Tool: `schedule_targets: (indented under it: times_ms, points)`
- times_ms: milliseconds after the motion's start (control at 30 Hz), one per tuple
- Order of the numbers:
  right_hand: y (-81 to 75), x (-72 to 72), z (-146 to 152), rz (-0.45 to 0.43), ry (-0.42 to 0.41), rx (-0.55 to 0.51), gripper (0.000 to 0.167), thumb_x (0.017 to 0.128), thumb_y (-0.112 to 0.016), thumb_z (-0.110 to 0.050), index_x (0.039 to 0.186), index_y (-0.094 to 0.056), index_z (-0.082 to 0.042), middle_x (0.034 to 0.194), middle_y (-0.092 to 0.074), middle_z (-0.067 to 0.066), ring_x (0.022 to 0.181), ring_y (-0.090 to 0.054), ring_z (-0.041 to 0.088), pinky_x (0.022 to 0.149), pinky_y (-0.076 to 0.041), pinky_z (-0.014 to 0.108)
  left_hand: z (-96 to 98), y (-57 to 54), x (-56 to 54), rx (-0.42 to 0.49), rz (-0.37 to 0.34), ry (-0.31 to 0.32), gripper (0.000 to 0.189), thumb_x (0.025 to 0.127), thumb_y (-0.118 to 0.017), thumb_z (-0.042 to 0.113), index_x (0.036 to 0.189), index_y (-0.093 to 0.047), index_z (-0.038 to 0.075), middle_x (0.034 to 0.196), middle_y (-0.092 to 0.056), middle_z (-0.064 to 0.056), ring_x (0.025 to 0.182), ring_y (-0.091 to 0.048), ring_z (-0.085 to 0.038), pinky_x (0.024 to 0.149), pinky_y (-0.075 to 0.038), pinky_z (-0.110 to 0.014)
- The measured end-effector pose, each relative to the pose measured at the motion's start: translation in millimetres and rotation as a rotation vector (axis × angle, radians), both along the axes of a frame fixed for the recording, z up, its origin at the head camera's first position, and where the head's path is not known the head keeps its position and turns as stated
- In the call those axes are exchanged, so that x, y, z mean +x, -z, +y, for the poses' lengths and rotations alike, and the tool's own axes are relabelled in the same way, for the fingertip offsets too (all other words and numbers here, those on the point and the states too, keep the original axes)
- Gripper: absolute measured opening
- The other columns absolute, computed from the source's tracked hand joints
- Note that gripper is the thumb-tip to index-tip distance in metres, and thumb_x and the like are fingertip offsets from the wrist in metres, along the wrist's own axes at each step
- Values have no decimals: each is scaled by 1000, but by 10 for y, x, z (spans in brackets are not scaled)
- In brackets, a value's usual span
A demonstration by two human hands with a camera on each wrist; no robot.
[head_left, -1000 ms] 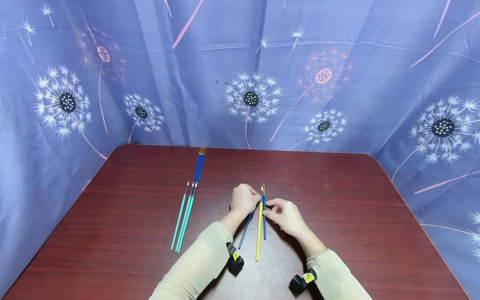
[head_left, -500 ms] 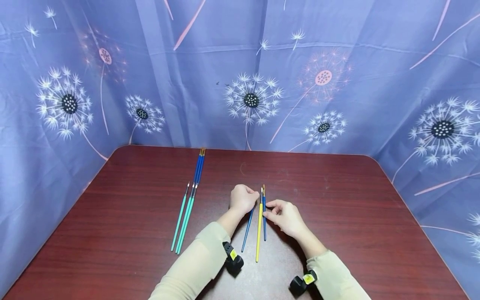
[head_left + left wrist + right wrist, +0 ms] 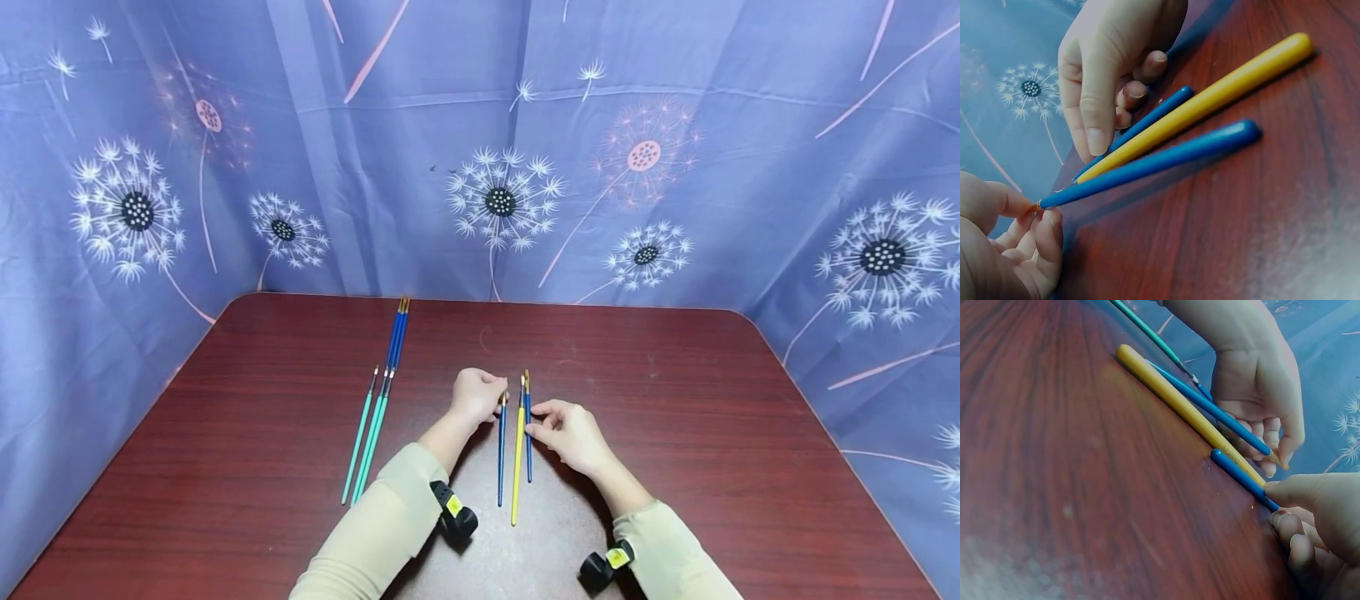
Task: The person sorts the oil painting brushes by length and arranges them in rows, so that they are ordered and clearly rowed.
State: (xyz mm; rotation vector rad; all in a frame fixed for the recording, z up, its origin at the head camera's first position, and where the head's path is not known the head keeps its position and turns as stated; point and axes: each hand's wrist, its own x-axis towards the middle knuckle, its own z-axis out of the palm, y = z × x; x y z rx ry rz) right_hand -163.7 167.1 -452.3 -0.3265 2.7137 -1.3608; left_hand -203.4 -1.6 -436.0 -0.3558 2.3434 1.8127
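Observation:
My left hand (image 3: pixel 477 397) pinches a slim blue paintbrush (image 3: pixel 502 458) near its bristle end, thumb against fingers. In the left wrist view this blue handle slants across the foreground. Just right of it lies a yellow paintbrush (image 3: pixel 517 467) with a pale tip. Alongside the yellow one is a second blue paintbrush (image 3: pixel 528 450), its tip pointing to the far side. My right hand (image 3: pixel 570 433) has thumb and fingertips at that second blue brush, which runs between them in the right wrist view (image 3: pixel 1244 475). The fingertips partly cover its upper part.
To the left lie several teal paintbrushes (image 3: pixel 367 442), tips pointing away. Beyond them, several blue paintbrushes (image 3: pixel 397 333) reach the far edge of the brown wooden table (image 3: pixel 675 367). A blue curtain with dandelion prints (image 3: pixel 420 150) hangs behind the table.
The left hand has drawn slightly left, and its blue brush has swung from slanted to nearly straight, apart from the yellow one. The right hand has stayed in place.

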Motion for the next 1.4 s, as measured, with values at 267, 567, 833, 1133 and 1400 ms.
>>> schedule_targets:
  times_ms: [267, 567, 833, 1133, 1400]
  points:
    - [7, -4, -2, -1, 5, -3, 28, 82, -72, -17, 106, -67, -4, 62, -58, -2, 39, -47, 10, 38, -44, 26, -84, 5, -28, 160, -35, -20, 22, 88, -55, 11, 98, -64, -6, 76, -70, -11, 45, -53, -5, 38, -46, -17]
    - [13, -7, -4, 2, 5, 3, 28, 82, -72, -18, 106, -67, -4, 62, -58, -2, 39, -46, 9, 38, -44, 25, -198, 3, -56, 209, -38, -29, 28, 85, -53, 9, 104, -66, -7, 77, -69, -8, 47, -53, -3, 40, -45, -15]
    - [19, -3, -6, 19, -3, 7, 28, 82, -72, -18, 105, -67, -2, 63, -59, -1, 38, -45, 6, 38, -43, 23, -342, -24, -87, 267, -41, -28, 27, 90, -53, 9, 110, -63, -7, 82, -67, -11, 50, -51, -3, 42, -44, -14]
    - [0, -1, -1, -3, 4, -1, 27, 82, -72, -17, 105, -67, -4, 63, -57, -2, 40, -46, 10, 37, -44, 25, -508, -49, -119, 277, -26, -36, 27, 92, -52, 7, 114, -61, -4, 92, -67, -17, 52, -52, -5, 44, -43, -15]
    - [-2, 10, -6, -18, 13, -8, 27, 82, -72, -16, 106, -67, -4, 63, -57, -2, 40, -46, 10, 37, -44, 25, -659, -83, -140, 282, -33, -47, 29, 93, -50, 6, 121, -58, -1, 98, -67, -20, 52, -51, -6, 45, -44, -17]
